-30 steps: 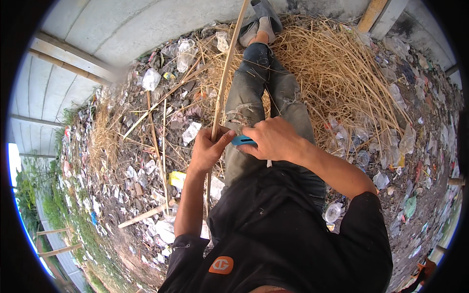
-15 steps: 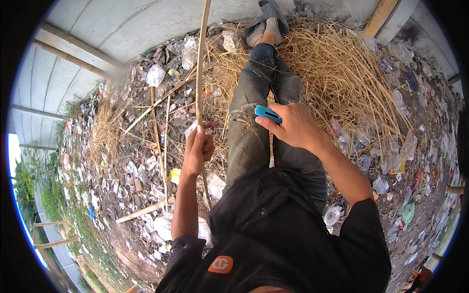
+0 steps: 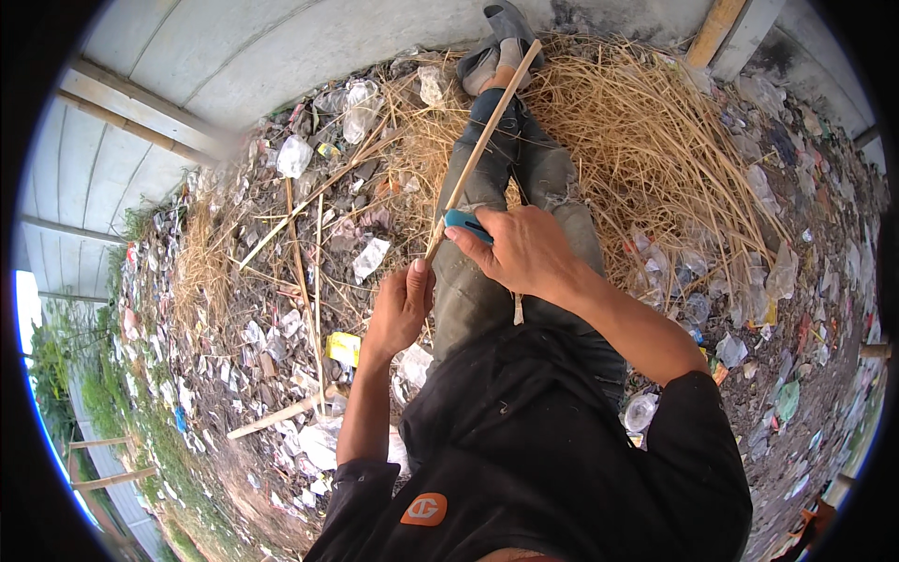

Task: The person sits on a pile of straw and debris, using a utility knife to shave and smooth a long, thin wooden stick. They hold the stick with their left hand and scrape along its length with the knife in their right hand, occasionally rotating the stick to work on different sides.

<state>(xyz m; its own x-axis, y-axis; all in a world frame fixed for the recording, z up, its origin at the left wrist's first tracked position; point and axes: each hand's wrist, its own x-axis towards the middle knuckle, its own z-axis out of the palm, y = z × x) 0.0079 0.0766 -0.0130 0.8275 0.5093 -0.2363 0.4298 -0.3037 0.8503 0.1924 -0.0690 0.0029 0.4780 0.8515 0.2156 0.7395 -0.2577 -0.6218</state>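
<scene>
My left hand (image 3: 403, 307) is closed round the lower end of a long, pale bamboo strip (image 3: 491, 129). The strip slants up and to the right across my outstretched legs, its far tip near my shoes. In my right hand (image 3: 532, 249) is a utility knife with a teal handle (image 3: 466, 223). The front of the knife is against the strip, just beyond my left thumb. Its blade does not show clearly. Torn dark trousers (image 3: 473, 272) cover the legs beneath both hands.
Dry straw-like shavings (image 3: 646, 140) are heaped right of my legs. Loose strips (image 3: 302, 258) and plastic litter (image 3: 295, 156) lie on the ground to the left. A grey panel wall (image 3: 281, 47) stands beyond my feet, with a bamboo post (image 3: 719, 33) against it.
The strip has swung from nearly upright to a slant over my legs. My right hand has brought the knife left and slightly down onto it. My left hand has shifted right and lower.
</scene>
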